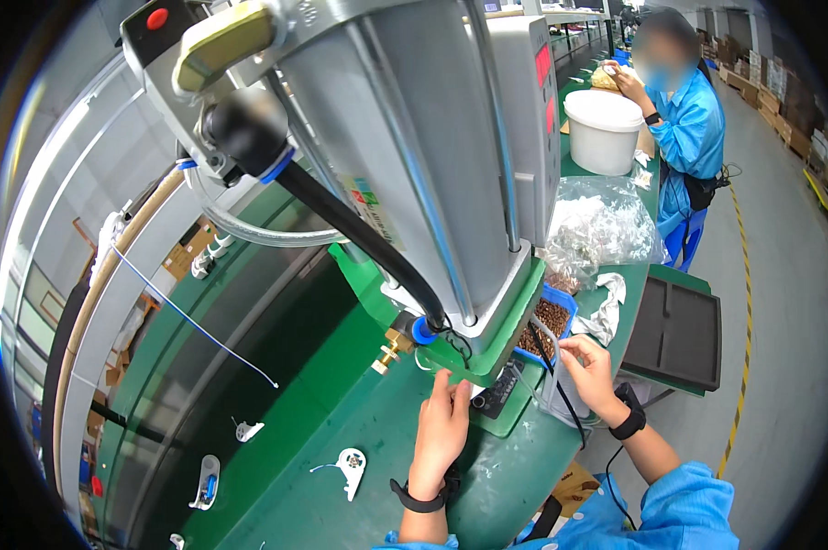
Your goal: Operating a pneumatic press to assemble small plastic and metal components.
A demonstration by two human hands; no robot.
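A large grey press (414, 137) with a green base plate stands in front of me on the green bench. My left hand (440, 435) is raised at the press's near left corner, fingers close together, their tips partly hidden below the green plate. Whatever they hold cannot be made out. On the other side, my right hand (592, 374) is beside a bent grey tube (552, 376), thumb and fingers drawn together; anything between them is too small to see. Just beyond it sits a blue bin (552, 321) of small brown parts. A black control panel (496, 394) lies under the press head.
White plastic parts (350, 467) lie on the bench and the dark green belt (276, 385) at left. A clear plastic bag (597, 229), crumpled tissue (605, 307) and white bucket (604, 133) stand farther along. A co-worker in blue (689, 128) works there; a black tray (666, 335) is at right.
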